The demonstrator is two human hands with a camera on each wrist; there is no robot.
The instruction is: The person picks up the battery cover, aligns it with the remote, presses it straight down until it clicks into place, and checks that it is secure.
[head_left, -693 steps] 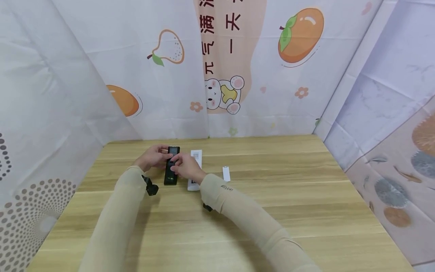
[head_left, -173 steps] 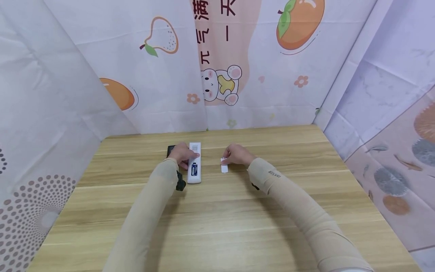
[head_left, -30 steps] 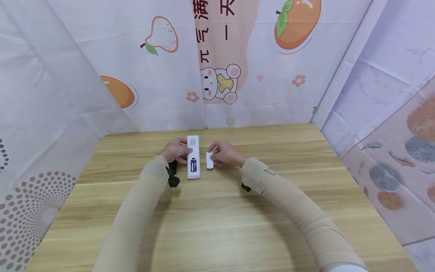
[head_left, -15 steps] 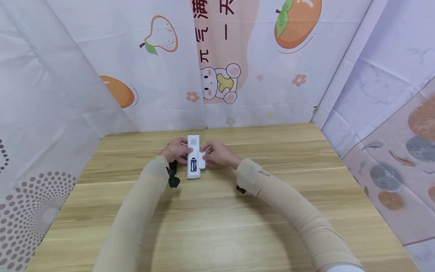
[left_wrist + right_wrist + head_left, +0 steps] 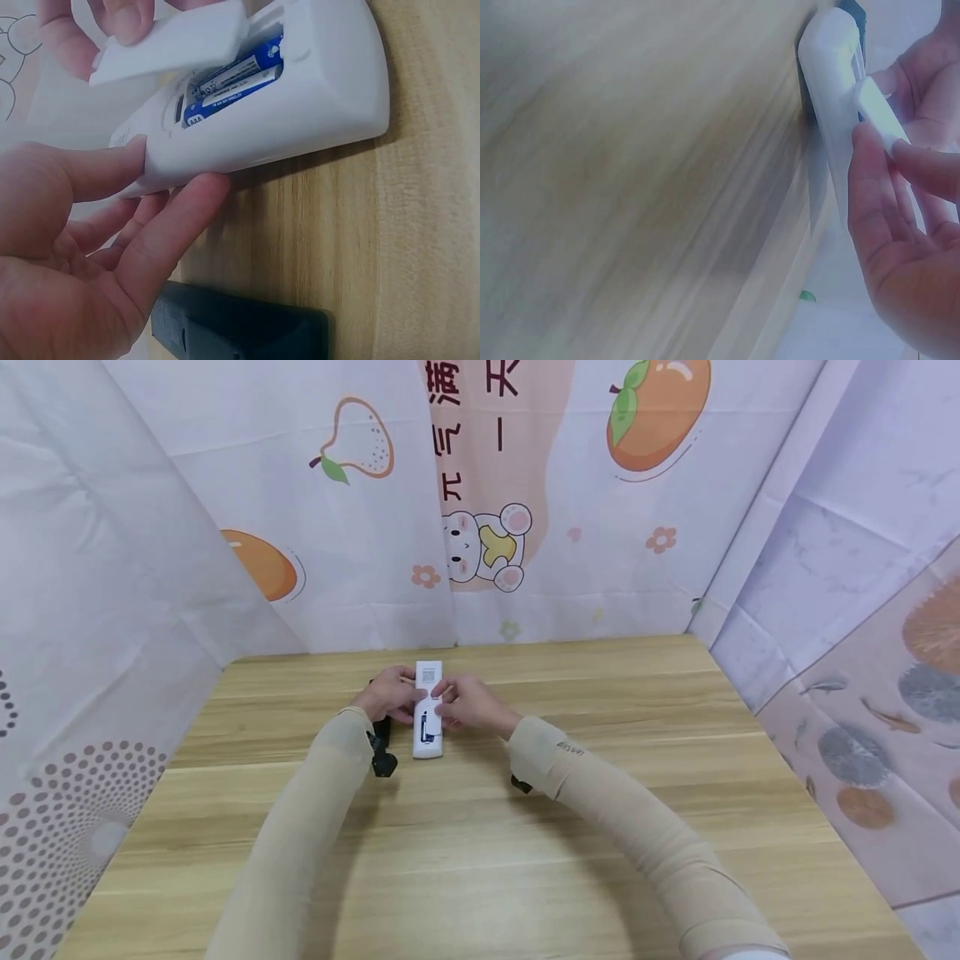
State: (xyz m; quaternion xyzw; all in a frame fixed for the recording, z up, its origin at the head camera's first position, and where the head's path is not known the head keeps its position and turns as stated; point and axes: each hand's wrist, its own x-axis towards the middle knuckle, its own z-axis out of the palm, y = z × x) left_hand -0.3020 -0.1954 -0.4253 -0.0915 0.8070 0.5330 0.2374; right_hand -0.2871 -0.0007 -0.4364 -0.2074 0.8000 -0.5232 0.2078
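Note:
A white remote control (image 5: 428,751) lies back up on the table, its battery bay uncovered. Blue AAA batteries (image 5: 238,84) show inside the bay in the left wrist view. My left hand (image 5: 388,693) holds the remote by its left side, thumb on top and fingers along the edge. Between thumb and fingers, my right hand (image 5: 472,703) pinches the white battery cover (image 5: 176,43). In the left wrist view the cover is tilted over the bay and hides part of it. The right wrist view shows the same cover (image 5: 882,112) close against the remote.
A black remote control (image 5: 247,327) lies on the wooden table (image 5: 480,860) just left of the white one, partly hidden by my left hand in the head view. Patterned curtains (image 5: 570,568) hang behind the table and at both sides.
Over the last second my right hand has carried the battery cover leftward, from beside the white remote to over its bay. My left hand has stayed on the remote.

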